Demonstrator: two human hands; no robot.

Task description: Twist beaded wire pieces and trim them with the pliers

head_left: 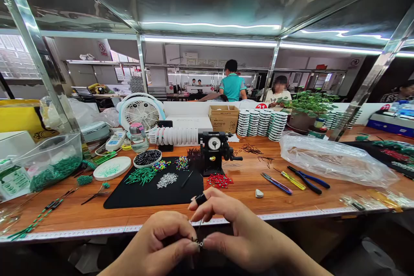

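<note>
Just in front of the table's edge, my left hand (pixel 164 241) pinches a small silver ring piece (pixel 201 244) with a dark thread at it. On the other side my right hand (pixel 233 228) has its thumb against the same piece, its index finger raised and bent above. A black band (pixel 200 199) wraps a finger of the right hand. The thread (pixel 199 225) rises toward that hand's fingers; its exact path is hard to make out. Ahead on a black mat (pixel 136 196) lie small silver pieces (pixel 167 180), green tubes (pixel 141 176) and coloured beads (pixel 182 163).
A black winding machine (pixel 213 151) with white spools stands mid-table. Near it lie red pieces (pixel 219 180), scissors (pixel 276 183), a yellow-handled tool (pixel 293 180) and blue-black pliers (pixel 305 180). A fan (pixel 140 112), a bowl of black pieces (pixel 147 158) and a plastic bag (pixel 336 157) surround these.
</note>
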